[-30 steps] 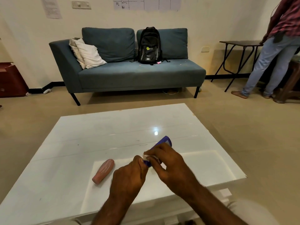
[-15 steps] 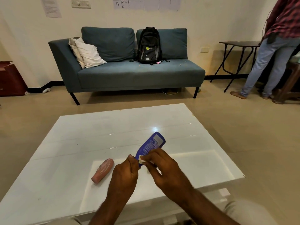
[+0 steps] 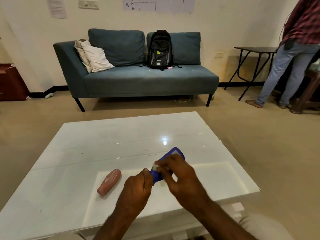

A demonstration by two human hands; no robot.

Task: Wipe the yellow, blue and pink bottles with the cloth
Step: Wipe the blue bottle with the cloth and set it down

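A blue bottle (image 3: 174, 153) is held tilted above the white table (image 3: 121, 139), its far end up and to the right. My left hand (image 3: 138, 187) grips its lower end. My right hand (image 3: 180, 174) pinches a small white cloth (image 3: 155, 165) against the bottle's side and covers most of its middle. A pink bottle (image 3: 109, 181) lies on its side on the table, left of my hands. No yellow bottle is in sight.
A blue sofa (image 3: 138, 80) with a black backpack (image 3: 160, 49) and pillows stands beyond the table. A person (image 3: 294, 54) stands at the far right beside a dark folding table (image 3: 254, 49). A red-brown box (image 3: 12, 82) sits at the left wall.
My right hand with the cloth slid down the blue bottle and then back up along its side. The bottle stayed tilted in my left hand. The pink bottle has not moved.
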